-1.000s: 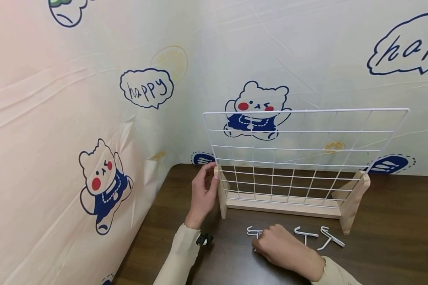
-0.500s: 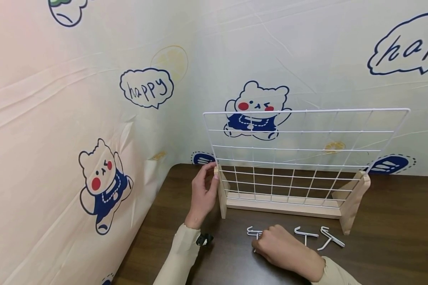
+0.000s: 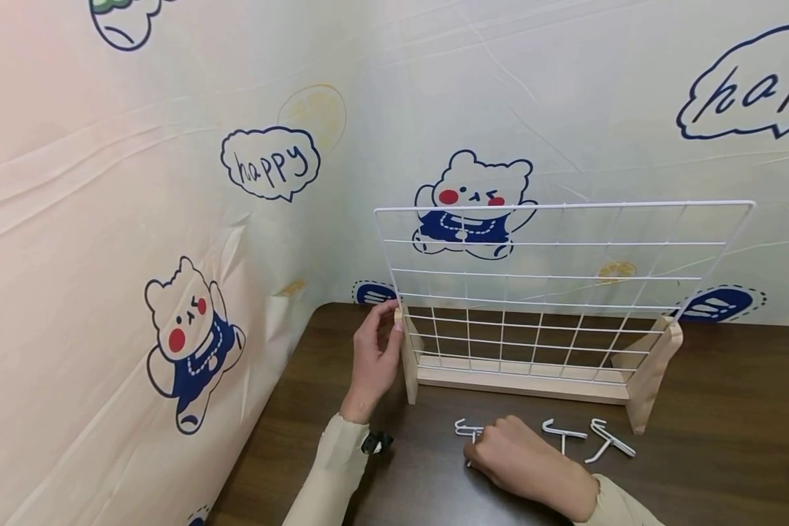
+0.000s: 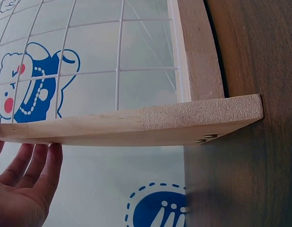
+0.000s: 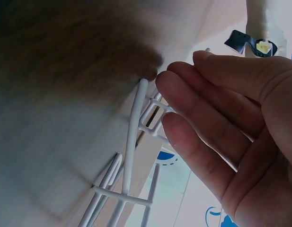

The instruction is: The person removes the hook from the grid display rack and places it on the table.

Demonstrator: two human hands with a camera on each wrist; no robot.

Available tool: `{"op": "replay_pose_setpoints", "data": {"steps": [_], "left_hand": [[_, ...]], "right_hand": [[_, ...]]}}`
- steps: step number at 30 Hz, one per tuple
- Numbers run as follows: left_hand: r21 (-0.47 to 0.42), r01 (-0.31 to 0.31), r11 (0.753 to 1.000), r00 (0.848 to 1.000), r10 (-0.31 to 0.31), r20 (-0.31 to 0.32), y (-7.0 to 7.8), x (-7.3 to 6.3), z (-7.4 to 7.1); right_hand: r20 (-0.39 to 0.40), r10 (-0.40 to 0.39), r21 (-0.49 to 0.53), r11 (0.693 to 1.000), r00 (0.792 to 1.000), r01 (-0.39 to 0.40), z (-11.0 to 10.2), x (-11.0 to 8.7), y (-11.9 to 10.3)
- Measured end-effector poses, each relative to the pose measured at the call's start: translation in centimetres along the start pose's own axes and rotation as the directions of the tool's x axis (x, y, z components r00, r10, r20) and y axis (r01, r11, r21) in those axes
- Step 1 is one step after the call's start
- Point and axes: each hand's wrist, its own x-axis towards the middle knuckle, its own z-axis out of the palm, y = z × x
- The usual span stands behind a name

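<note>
A white wire grid rack (image 3: pixel 552 277) stands upright on the table in a wooden base. At its left, the left hand (image 3: pixel 376 351) holds the edge of the wooden side panel (image 4: pixel 112 127), fingertips against the panel's outer face. In front of the rack, the right hand (image 3: pixel 522 460) is curled over a white metal hook (image 3: pixel 468 428) lying on the table. A thin white end shows by its thumb, so it seems to pinch that hook's stem, though the grip is partly hidden. Beside it lie a second hook (image 3: pixel 564 432) and a third hook (image 3: pixel 611 440).
The dark wooden table (image 3: pixel 743 409) carries everything. A printed cloth (image 3: pixel 289 241) with bears and "happy" bubbles hangs behind and to the left. The rack's right wooden side panel (image 3: pixel 655 372) stands near the third hook. A black band (image 3: pixel 376 442) is on the left wrist.
</note>
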Motion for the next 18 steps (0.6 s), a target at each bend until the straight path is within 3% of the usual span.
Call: {"op": "replay_pose_setpoints", "data": {"steps": [18], "left_hand": [[0.001, -0.006, 1.000, 1.000, 0.006, -0.008, -0.26, -0.04, 0.05]], "right_hand": [[0.020, -0.002, -0.007, 1.000, 1.000, 0.002, 0.28, -0.09, -0.12]]}}
